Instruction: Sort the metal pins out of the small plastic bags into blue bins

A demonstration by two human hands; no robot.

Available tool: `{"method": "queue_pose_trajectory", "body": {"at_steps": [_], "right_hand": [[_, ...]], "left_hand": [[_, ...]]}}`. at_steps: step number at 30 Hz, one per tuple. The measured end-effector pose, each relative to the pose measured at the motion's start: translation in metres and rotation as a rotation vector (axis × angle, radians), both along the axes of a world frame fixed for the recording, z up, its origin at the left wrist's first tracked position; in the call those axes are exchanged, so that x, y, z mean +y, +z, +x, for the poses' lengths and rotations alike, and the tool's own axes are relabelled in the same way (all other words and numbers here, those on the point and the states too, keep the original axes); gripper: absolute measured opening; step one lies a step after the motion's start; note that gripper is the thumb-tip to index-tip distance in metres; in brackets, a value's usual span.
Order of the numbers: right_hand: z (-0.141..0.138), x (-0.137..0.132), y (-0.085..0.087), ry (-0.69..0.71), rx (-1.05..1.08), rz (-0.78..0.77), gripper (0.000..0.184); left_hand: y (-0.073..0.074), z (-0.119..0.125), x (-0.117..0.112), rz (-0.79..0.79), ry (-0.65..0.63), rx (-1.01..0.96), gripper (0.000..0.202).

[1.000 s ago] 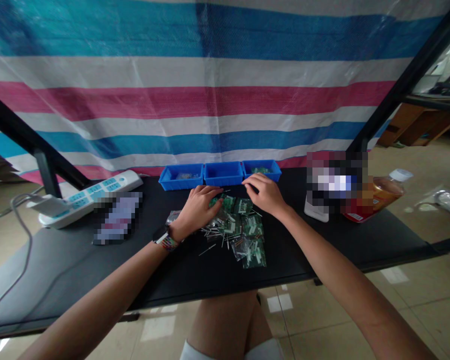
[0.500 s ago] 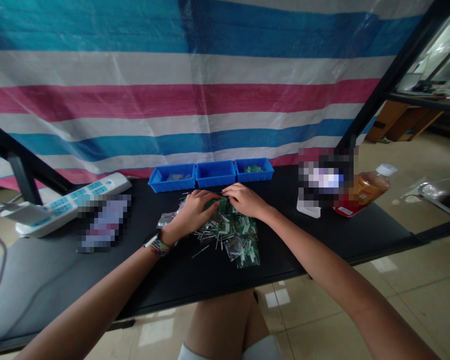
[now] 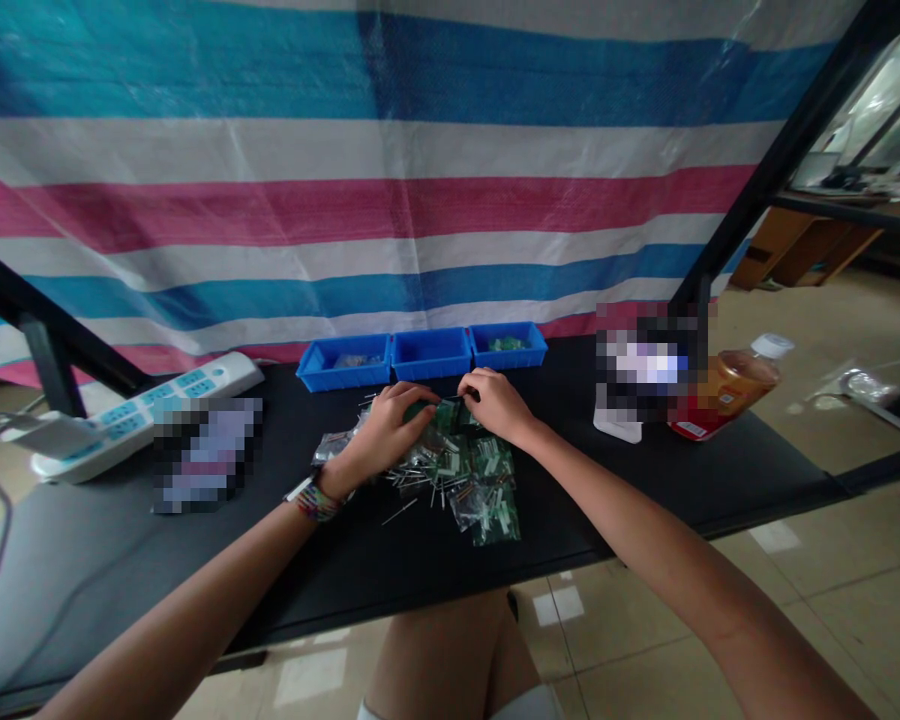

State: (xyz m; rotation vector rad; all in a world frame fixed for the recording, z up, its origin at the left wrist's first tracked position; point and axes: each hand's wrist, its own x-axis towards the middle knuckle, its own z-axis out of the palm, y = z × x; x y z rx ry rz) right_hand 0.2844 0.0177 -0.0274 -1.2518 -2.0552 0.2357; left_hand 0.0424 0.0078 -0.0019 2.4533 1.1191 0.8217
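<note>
A pile of small clear and green plastic packets (image 3: 450,462) lies on the black tabletop, mixed with thin metal pins that look like blind rivets. Over the pile's left side, my left hand (image 3: 391,428) curves its fingers, thumb and fingertips close together; what they hold is hidden. My right hand (image 3: 499,405) is at the pile's far right edge, thumb and fingers pinched. A thin dark sliver shows between the two hands, too small to name. One loose metal pin (image 3: 399,511) lies in front of the pile.
Behind the pile stand three joined blue bins: left bin (image 3: 345,378) and right bin (image 3: 507,358) hold small packets, the middle one (image 3: 430,366) shows bare. A power strip (image 3: 150,405) and blurred item (image 3: 214,455) lie left; a drink bottle (image 3: 727,390) and white object (image 3: 617,415) stand right.
My right hand has shifted slightly right, away from the left fingertips, and its fingers are more curled. My left hand stays nearly in place. The view has tilted up a little.
</note>
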Motion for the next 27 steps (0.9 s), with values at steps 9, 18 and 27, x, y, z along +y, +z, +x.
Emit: {"method": "queue_pose_trajectory", "body": {"at_steps": [9,18,27], "right_hand": [[-0.008,-0.012,0.017,0.177,0.408,-0.040,0.002],[-0.020,-0.027,0.021,0.284,0.677,-0.253,0.016],[-0.022,-0.029,0.022,0.281,0.836,-0.338,0.026]], "left_hand": [[0.014,0.001,-0.007,0.102,0.026,-0.129,0.025],[0.023,-0.002,-0.009,0.299,-0.085,-0.108,0.019],[0.022,-0.004,-0.006,0.314,-0.093,-0.134,0.024]]}}
